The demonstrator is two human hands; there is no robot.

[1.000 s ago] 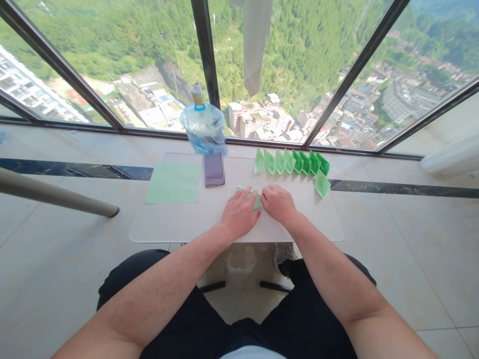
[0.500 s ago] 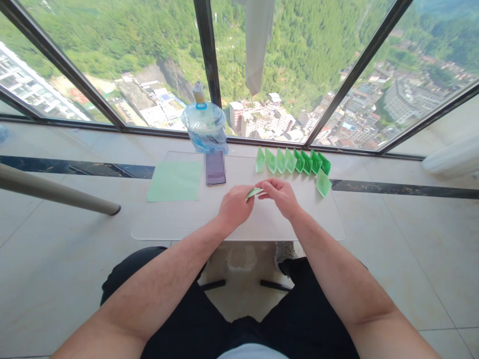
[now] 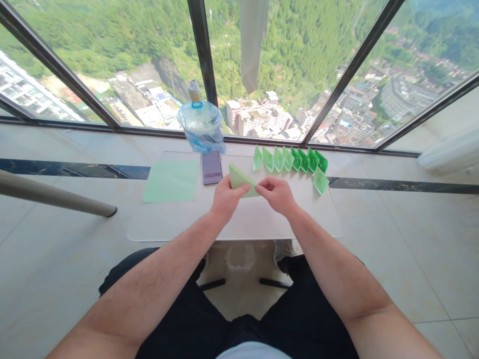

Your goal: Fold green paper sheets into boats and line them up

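Observation:
A pale green folded paper, roughly triangular, is held up over the low white table between both hands. My left hand pinches its left lower part, thumb in front and fingers behind. At its right corner my right hand grips the paper between thumb and fingertips. Beyond the hands, a row of folded green paper pieces runs along the table's far right edge, from light to darker green. One more light green folded piece lies in front of the row's right end.
Light green paper sheets or a single sheet lie flat on the table's left, beside a phone. A large clear water jug stands behind the phone by the window. A grey pole reaches in from the left.
The folded paper has turned so its broad face shows, where before only a narrow edge stuck out of my left hand. My right hand has closed on its right corner.

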